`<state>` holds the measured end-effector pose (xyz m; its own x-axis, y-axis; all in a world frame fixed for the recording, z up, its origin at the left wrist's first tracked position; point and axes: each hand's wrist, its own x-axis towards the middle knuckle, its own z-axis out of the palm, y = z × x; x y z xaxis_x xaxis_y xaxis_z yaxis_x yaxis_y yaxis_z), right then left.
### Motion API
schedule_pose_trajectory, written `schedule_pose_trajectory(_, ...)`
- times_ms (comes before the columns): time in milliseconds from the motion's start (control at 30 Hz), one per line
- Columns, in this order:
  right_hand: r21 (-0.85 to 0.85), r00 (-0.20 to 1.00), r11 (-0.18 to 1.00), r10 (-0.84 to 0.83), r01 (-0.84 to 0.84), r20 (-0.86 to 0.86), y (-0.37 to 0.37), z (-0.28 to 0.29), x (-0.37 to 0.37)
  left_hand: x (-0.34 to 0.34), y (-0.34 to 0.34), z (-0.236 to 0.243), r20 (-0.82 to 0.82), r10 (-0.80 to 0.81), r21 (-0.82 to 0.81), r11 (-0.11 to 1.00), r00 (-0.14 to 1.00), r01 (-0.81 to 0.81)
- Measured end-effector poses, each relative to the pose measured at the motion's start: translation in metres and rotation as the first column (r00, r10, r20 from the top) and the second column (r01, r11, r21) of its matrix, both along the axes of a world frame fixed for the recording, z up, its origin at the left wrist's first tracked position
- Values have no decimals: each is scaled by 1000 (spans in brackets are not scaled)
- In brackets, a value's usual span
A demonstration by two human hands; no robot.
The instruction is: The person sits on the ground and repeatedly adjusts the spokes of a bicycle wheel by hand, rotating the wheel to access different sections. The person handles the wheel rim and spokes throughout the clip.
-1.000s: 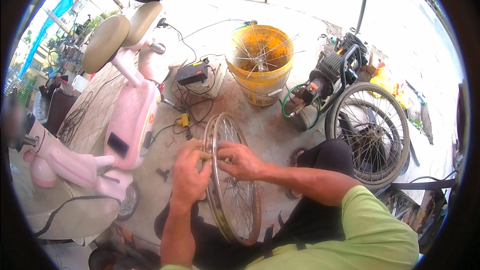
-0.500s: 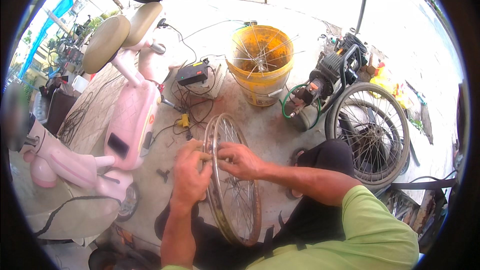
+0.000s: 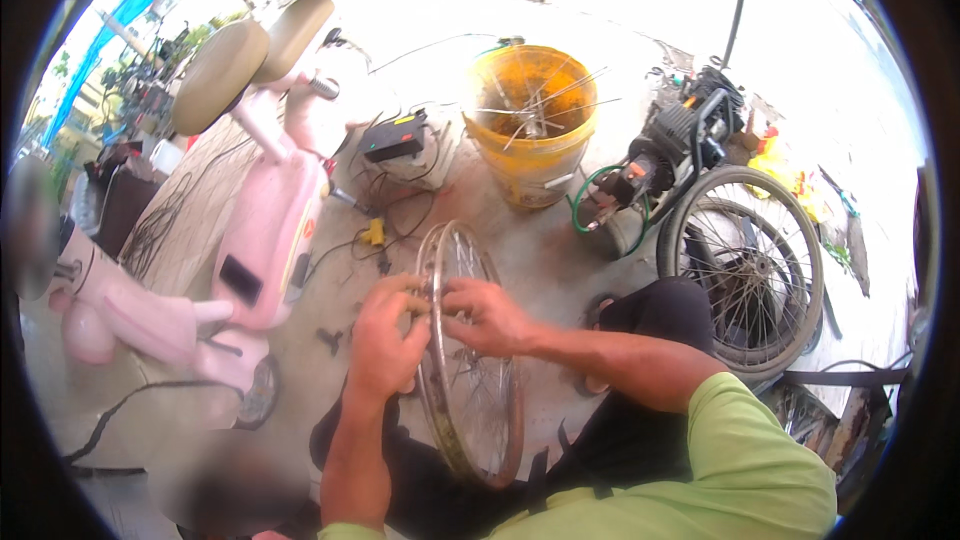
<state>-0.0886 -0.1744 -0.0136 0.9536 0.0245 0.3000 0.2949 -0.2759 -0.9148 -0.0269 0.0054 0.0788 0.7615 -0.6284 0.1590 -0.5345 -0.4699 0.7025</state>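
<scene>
— Grip, item one: left hand (image 3: 385, 348) curled loosely on the outer left side of the spoked wheel rim (image 3: 470, 360), fingers bent against the metal near its upper part. Right hand (image 3: 487, 315) reaches across from the other side, fingers partly curled, fingertips at the rim and the spokes just inside it. Whether either hand pinches a small part cannot be told.

— Rim, position and heading?

— Bare metal rim with thin spokes, no tyre, standing upright on edge between the person's knees, seen nearly edge-on. Long axis runs from the lower edge near the lap up and away toward the yellow bucket (image 3: 533, 130); top of the hoop leans slightly to the left.

— Surroundings, working outward?

— Concrete floor (image 3: 560, 250) underneath. Small yellow object (image 3: 373, 231) with dark cables just beyond the rim's top. Black box (image 3: 395, 136) with wires further on. Yellow bucket holds loose spokes. Right of it, a dark motor unit (image 3: 665, 150) with a green hose (image 3: 590, 202). Second wheel (image 3: 745, 270), tyred and spoked, leaning well apart on the right. Pink scooter (image 3: 265, 210) with tan seat on the left.
</scene>
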Motion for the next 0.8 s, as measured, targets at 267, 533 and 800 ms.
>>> schedule_pose_trajectory(267,65,960,987,-125,146,-251,-13,11,12,3,3,-11,-97,45,-90,994,994,-54)
schedule_pose_trajectory(533,-32,973,999,-22,15,-229,-12,1,20,9,-8,-8,-17,93,-17,996,996,-93)
schedule_pose_trajectory(800,-51,986,995,-94,88,-135,3,-14,21,30,-12,-10,113,59,178,981,992,-79)
